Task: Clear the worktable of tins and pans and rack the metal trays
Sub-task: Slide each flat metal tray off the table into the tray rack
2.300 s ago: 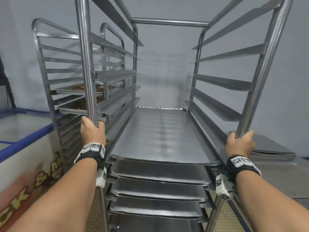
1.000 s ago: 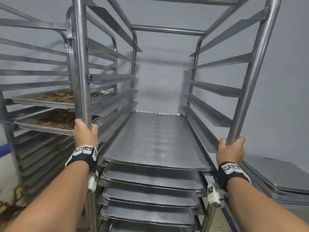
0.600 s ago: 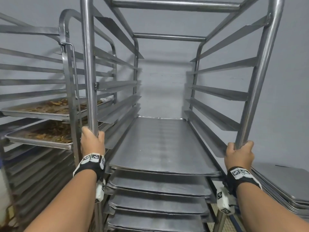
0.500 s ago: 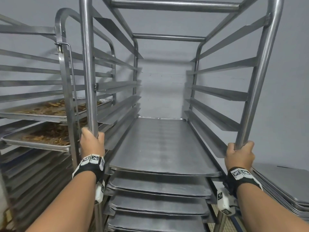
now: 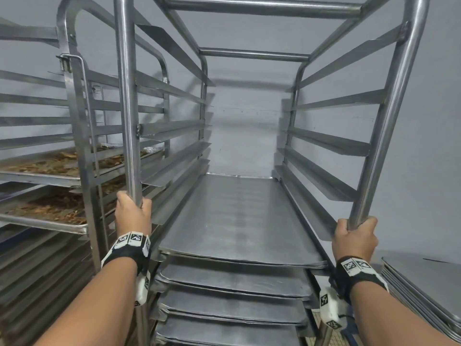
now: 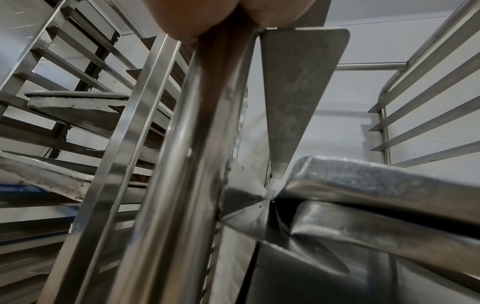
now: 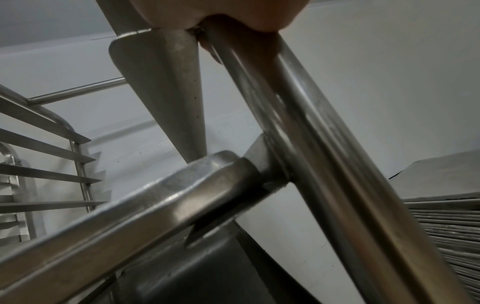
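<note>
A tall steel tray rack [image 5: 254, 56] stands in front of me, seen in the head view. My left hand [image 5: 132, 211] grips its front left post [image 5: 126, 96]. My right hand [image 5: 355, 237] grips the front right post [image 5: 389, 121]. Several flat metal trays [image 5: 239, 221] sit on the lower runners, one above another; the upper runners hold nothing. In the left wrist view the left post [image 6: 197, 144] runs up into my palm, beside a tray corner [image 6: 363, 174]. The right wrist view shows the right post [image 7: 324, 144] under my fingers.
A second rack [image 5: 74, 101] stands close on the left, holding trays of brown baked pieces [image 5: 50, 206]. A stack of flat trays [image 5: 424, 283] lies low on the right. A grey wall [image 5: 244, 136] closes the space behind the rack.
The rack with both hands on its posts has rolled toward the wall and drawn level with the left rack. The blue-edged unit on the left has left the view.
</note>
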{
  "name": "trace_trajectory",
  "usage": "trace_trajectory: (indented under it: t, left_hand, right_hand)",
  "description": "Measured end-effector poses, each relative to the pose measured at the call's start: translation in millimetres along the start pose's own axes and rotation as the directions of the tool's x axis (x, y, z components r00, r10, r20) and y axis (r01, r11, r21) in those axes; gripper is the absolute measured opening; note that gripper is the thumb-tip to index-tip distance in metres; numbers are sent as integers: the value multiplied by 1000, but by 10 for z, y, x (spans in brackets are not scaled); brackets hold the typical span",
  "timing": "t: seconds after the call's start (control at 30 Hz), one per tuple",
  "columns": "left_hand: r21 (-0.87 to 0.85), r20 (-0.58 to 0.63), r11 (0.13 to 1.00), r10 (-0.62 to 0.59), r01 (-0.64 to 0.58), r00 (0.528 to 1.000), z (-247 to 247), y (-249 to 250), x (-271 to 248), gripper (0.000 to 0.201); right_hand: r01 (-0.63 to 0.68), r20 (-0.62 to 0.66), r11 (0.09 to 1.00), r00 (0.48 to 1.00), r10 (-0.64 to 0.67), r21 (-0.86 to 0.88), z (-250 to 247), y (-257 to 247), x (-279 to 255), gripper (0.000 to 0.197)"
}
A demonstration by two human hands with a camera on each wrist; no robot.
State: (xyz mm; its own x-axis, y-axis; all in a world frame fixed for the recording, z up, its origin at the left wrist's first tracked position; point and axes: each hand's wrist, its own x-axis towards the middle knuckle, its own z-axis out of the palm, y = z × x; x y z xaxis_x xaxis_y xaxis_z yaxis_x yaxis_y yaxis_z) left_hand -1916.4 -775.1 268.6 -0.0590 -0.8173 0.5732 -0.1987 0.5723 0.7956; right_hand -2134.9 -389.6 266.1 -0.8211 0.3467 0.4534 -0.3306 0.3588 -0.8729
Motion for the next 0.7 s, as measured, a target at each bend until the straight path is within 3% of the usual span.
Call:
trace_trajectory:
  t: [0.7]
  left_hand:
    - [-36, 9, 999, -26, 26, 1000, 436, -125, 266, 23]
  right_hand:
    - [29, -69, 999, 997, -31, -34, 496, 82, 194, 22]
